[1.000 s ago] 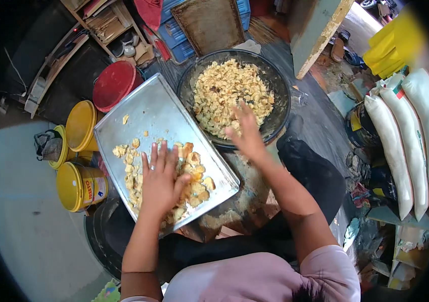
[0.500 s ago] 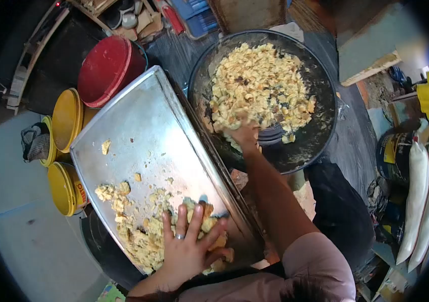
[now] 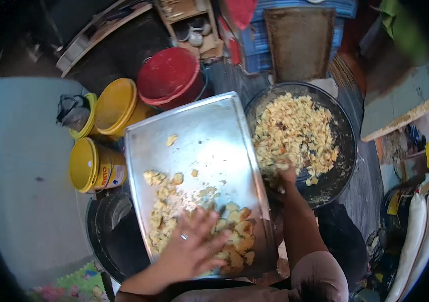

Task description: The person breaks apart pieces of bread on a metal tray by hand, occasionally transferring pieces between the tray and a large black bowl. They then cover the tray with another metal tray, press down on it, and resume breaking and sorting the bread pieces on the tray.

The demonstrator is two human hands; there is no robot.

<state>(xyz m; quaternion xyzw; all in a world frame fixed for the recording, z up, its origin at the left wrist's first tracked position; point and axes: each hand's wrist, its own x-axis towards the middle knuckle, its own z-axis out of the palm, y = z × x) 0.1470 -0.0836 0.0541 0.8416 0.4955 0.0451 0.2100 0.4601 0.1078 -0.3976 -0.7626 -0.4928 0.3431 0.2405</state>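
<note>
A metal tray (image 3: pixel 209 121) lies tilted in front of me, with yellowish crumbled pieces (image 3: pixel 161 201) along its left and lower parts. My left hand (image 3: pixel 194 241), a ring on one finger, rests over the pieces with its fingers spread. To the right stands a round black basin (image 3: pixel 348 171) full of similar broken pieces (image 3: pixel 295 126). My right hand (image 3: pixel 286 173) is at the basin's near left side, its fingers curled around some of the crumbled pieces.
Yellow buckets (image 3: pixel 84 165) and a red-lidded bucket (image 3: pixel 169 75) stand left of the tray. A brown board (image 3: pixel 300 43) leans behind the basin. Long white filled bags (image 3: pixel 411 241) are at the far right. A dark tub (image 3: pixel 101 236) sits at lower left.
The view has shifted, so tray and basin appear lower and further right. My right hand has closed more around pieces at the basin's edge. My left hand stays spread over the tray.
</note>
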